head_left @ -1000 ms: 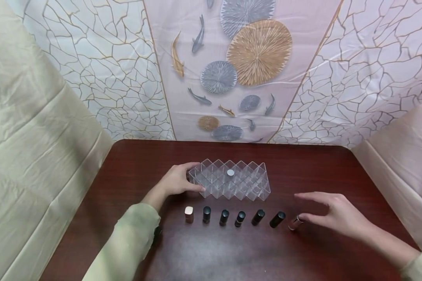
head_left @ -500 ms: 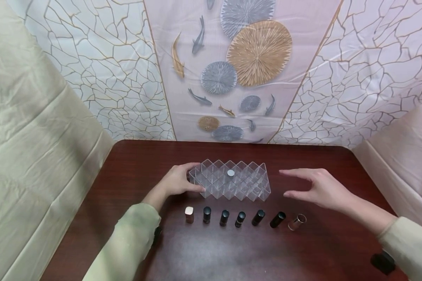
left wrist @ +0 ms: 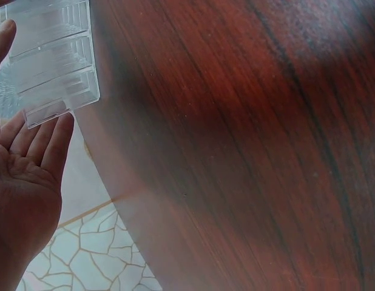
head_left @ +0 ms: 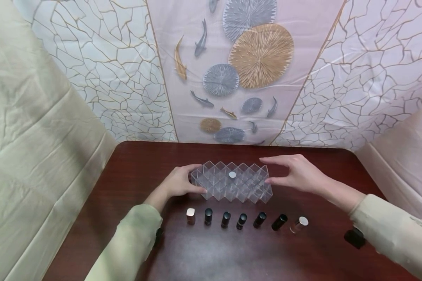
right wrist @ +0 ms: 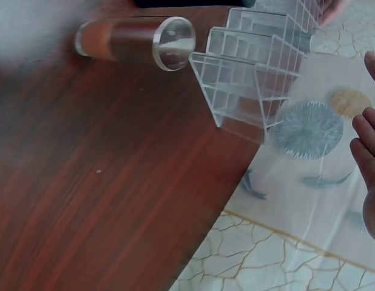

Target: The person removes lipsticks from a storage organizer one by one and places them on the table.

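Observation:
A clear acrylic organizer (head_left: 247,186) with diamond cells stands mid-table, and one silver-capped tube (head_left: 232,175) sits in it. My left hand (head_left: 181,182) holds its left end, thumb at the front and fingers at the back; the left wrist view shows my fingers (left wrist: 48,136) against the organizer (left wrist: 51,57) corner. My right hand (head_left: 295,173) hovers by the right end with straight fingers and holds nothing. In the right wrist view its fingers (right wrist: 371,142) stay apart from the organizer (right wrist: 254,73).
In front of the organizer runs a row of tubes: a gold-capped one (head_left: 190,216), several black ones (head_left: 241,221) and a copper-coloured one (head_left: 299,224), also seen as the copper tube (right wrist: 136,41). The dark wooden table (head_left: 232,257) is walled by patterned cloth (head_left: 232,78).
My right hand has left the copper tube at the row's right end and moved up and left to the organizer's right end. The left hand has stayed put.

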Tool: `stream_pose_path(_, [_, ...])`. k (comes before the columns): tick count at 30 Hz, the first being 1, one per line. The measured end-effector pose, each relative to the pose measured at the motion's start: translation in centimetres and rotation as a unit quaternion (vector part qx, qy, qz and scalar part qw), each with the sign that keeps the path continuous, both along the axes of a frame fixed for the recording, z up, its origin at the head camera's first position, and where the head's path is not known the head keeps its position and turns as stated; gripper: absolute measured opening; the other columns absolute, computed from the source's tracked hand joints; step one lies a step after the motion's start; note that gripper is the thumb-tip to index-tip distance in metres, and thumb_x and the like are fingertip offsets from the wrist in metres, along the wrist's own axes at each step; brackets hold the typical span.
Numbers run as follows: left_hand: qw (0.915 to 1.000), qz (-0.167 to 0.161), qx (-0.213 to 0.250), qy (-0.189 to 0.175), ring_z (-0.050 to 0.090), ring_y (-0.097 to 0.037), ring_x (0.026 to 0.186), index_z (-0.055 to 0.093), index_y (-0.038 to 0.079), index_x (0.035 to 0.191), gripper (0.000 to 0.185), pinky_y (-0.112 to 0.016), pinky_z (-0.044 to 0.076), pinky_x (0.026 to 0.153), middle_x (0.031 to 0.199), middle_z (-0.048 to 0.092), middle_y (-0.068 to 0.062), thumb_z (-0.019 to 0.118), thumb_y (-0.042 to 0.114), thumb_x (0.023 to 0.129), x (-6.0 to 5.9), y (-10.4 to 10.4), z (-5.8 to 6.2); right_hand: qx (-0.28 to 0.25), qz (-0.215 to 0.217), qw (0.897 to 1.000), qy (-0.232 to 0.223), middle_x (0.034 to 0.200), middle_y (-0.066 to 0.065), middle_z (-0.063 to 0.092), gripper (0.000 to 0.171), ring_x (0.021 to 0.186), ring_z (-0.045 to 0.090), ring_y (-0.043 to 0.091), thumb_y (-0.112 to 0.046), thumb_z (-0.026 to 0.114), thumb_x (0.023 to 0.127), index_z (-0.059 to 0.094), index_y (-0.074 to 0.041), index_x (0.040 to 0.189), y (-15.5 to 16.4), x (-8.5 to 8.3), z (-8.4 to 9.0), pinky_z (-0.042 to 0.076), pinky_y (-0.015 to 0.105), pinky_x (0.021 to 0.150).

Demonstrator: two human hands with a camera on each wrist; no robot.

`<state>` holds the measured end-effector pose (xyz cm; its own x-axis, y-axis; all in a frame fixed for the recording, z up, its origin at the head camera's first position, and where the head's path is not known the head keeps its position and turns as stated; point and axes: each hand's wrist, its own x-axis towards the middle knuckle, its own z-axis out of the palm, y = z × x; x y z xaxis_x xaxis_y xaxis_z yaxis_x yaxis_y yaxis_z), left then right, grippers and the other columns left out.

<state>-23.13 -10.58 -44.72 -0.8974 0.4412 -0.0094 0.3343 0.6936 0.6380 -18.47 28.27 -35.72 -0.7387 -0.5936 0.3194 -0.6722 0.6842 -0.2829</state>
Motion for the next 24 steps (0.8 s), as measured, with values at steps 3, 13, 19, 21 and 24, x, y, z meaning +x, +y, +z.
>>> stream_pose_path(3, [1.0000, -0.001, -0.001, 0.001, 0.066, -0.023, 0.108, 0.059, 0.011, 0.153, 0.095, -0.045, 0.054, 0.100, 0.130, 0.074, -0.009, 0.096, 0.048, 0.074, 0.0, 0.0, 0.0, -0.001, 0.012, 1.000, -0.003, 0.130, 0.003, 0.077, 0.062, 0.121, 0.073, 0.026, -0.026, 0.095, 0.081, 0.074, -0.012, 0.138, -0.8, -0.7, 0.0, 0.057, 0.048, 0.098])
stream_pose_path(13, [1.0000, 0.000, -0.003, 0.001, 0.066, -0.022, 0.108, 0.059, 0.012, 0.153, 0.095, -0.044, 0.055, 0.099, 0.129, 0.074, -0.008, 0.096, 0.049, 0.074, -0.2, -0.1, -0.3, -0.008, 0.039, 0.999, -0.007, 0.128, 0.006, 0.077, 0.062, 0.077, 0.063, 0.005, -0.028, 0.095, 0.082, 0.074, -0.010, 0.137, -3.0, -2.5, -0.2, 0.053, 0.035, 0.073])
stream_pose_path(19, [1.0000, 0.002, -0.005, -0.003, 0.066, -0.023, 0.108, 0.059, 0.013, 0.153, 0.094, -0.044, 0.055, 0.099, 0.129, 0.074, -0.008, 0.096, 0.049, 0.074, -0.2, -0.1, -0.2, -0.012, 0.044, 0.997, -0.055, 0.129, 0.006, 0.077, 0.060, 0.076, 0.065, 0.001, -0.027, 0.094, 0.083, 0.074, -0.011, 0.137, -4.0, -3.3, -1.1, 0.054, 0.029, 0.068])
stream_pose_path(21, [1.0000, 0.002, -0.006, -0.004, 0.066, -0.022, 0.108, 0.059, 0.013, 0.153, 0.094, -0.044, 0.054, 0.099, 0.130, 0.073, -0.007, 0.096, 0.049, 0.074, -0.2, -0.1, -0.2, -0.008, 0.044, 0.997, -0.068, 0.129, 0.005, 0.077, 0.060, 0.087, 0.071, 0.005, -0.027, 0.094, 0.083, 0.074, -0.011, 0.137, -4.3, -3.5, -1.3, 0.056, 0.032, 0.072])
stream_pose_path(24, [1.0000, 0.001, -0.006, -0.005, 0.066, -0.021, 0.107, 0.059, 0.013, 0.153, 0.094, -0.043, 0.055, 0.099, 0.130, 0.073, -0.007, 0.096, 0.049, 0.074, -0.2, 0.0, -0.2, -0.004, 0.047, 0.996, -0.081, 0.130, 0.007, 0.076, 0.061, 0.093, 0.075, 0.016, -0.027, 0.094, 0.083, 0.073, -0.011, 0.138, -4.7, -3.8, -1.7, 0.058, 0.040, 0.076])
